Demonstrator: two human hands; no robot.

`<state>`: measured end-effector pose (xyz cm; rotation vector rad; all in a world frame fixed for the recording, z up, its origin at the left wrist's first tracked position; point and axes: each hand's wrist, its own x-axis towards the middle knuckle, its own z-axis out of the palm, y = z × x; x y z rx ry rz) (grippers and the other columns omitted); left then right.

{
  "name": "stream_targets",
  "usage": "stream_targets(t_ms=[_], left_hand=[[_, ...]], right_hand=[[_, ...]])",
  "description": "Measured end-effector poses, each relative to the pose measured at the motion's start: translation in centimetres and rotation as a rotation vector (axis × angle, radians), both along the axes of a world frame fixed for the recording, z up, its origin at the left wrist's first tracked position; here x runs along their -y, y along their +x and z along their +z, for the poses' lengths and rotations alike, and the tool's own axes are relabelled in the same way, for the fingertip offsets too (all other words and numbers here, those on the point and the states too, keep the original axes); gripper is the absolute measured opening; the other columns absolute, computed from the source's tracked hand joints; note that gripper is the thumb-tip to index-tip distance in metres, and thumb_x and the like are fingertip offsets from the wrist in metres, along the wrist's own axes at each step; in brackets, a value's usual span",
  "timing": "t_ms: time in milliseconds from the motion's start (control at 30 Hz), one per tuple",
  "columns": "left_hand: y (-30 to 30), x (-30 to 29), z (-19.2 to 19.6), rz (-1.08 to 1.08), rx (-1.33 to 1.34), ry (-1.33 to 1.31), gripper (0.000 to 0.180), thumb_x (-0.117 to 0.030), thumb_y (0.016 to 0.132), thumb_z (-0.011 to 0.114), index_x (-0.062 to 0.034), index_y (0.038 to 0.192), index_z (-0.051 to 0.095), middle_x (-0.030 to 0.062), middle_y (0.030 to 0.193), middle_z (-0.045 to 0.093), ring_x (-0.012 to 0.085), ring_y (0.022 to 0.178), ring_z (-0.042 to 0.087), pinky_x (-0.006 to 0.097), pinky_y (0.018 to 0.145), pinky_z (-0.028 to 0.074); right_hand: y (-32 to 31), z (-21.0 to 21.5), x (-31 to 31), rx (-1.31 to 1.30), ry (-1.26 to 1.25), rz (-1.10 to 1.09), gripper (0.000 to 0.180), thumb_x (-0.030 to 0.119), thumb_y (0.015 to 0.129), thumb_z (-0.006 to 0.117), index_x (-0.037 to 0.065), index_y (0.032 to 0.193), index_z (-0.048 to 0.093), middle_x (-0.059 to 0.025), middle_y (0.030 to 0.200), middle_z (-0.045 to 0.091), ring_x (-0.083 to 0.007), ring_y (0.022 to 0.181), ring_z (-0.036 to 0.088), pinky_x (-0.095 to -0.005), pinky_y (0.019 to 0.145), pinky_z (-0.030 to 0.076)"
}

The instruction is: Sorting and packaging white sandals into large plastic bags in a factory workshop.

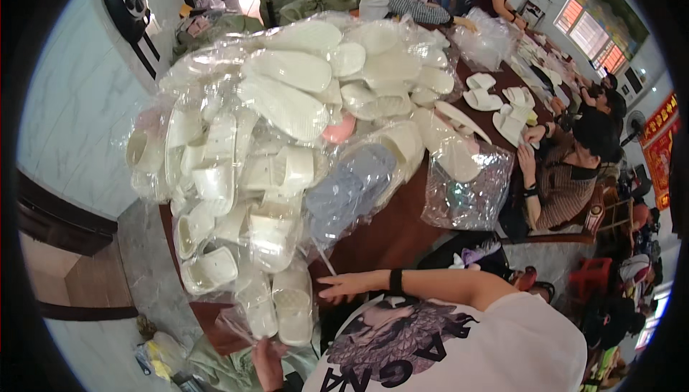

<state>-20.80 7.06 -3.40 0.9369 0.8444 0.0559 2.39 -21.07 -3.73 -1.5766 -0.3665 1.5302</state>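
Note:
My left hand (268, 365) is at the lower edge, its fingers closed on the loose clear end of a plastic bag. That bag holds a pair of white slippers (293, 313), soles and straps showing, lying at the near end of the pile. To the right, my right hand (350, 284) reaches in with its fingers stretched out, just beside a thin white strip (326, 261). I cannot tell whether it touches the strip. Bagged blue-grey slippers (352, 187) lie above that hand. A large heap of bagged white slippers (287, 83) covers most of the table.
The dark red-brown table (398, 223) runs away to the right. Loose white slippers (513, 116) and a clear bag (466, 187) lie near a co-worker's hands (527, 159). Other people work farther along it. A red stool (592, 274) stands at right, with green sacks (222, 363) below the table.

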Motion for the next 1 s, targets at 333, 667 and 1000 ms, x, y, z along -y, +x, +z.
stream_targets(t_ms=[333,667,1000], left_hand=[[7.4,8.7,8.6,-0.764,0.089,0.233,0.029,-0.016,0.102,0.047,0.0028,0.118,0.062,0.0098,0.118,0.064,0.0177,0.114,0.057,0.029,0.101,0.040],[17.5,19.5,-0.9,-1.444,0.431,0.217,0.052,-0.029,0.105,0.043,-0.0050,0.150,0.034,0.0104,0.150,0.043,0.0222,0.138,0.039,0.032,0.113,0.030],[27.4,30.5,-2.0,-1.238,0.017,-0.131,0.070,-0.044,0.103,0.046,-0.0083,0.156,0.017,0.0163,0.145,0.048,0.0250,0.128,0.051,0.039,0.103,0.042]], right_hand=[[-0.2,-0.1,-3.1,-0.073,0.310,-0.493,0.067,0.026,0.091,0.068,0.002,0.146,0.038,-0.0119,0.110,0.064,-0.0162,0.095,0.060,-0.0337,0.074,0.052],[2.2,-1.7,22.7,1.544,-0.732,-0.564,0.069,0.024,0.078,0.076,0.007,0.137,0.045,-0.0161,0.133,0.050,-0.0383,0.123,0.046,-0.0477,0.101,0.040],[14.0,6.3,33.9,1.331,-0.628,-0.895,0.022,0.019,0.091,0.059,0.004,0.107,0.061,-0.0149,0.095,0.063,-0.0306,0.090,0.063,-0.0405,0.079,0.049]])
